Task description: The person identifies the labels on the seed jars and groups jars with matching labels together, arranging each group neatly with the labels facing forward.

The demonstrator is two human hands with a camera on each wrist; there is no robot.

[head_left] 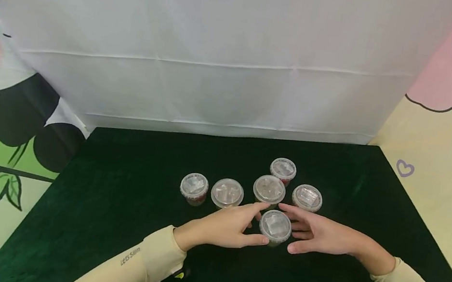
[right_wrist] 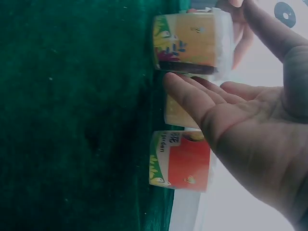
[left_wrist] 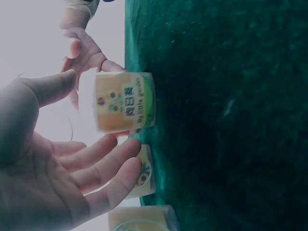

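A small lidded plastic cup (head_left: 275, 225) stands upright at the front of a group on the dark green cloth. My left hand (head_left: 228, 224) is at its left side, thumb and fingers spread, the thumb tip close to the cup. On the other side, my right hand (head_left: 328, 234) faces it with loosely bent fingers and a small gap. The left wrist view shows the cup's orange label (left_wrist: 115, 103) printed "My little garden". Neither hand grips the cup; whether the left thumb touches it I cannot tell.
Behind the front cup stand a clear-lidded cup (head_left: 269, 189), a farther cup (head_left: 283, 169) and a right-hand cup (head_left: 307, 198). Two more cups, a near-left one (head_left: 227, 193) and a far-left one (head_left: 195, 186), stand leftward. White cloth (head_left: 216, 86) hangs behind the table (head_left: 127, 185).
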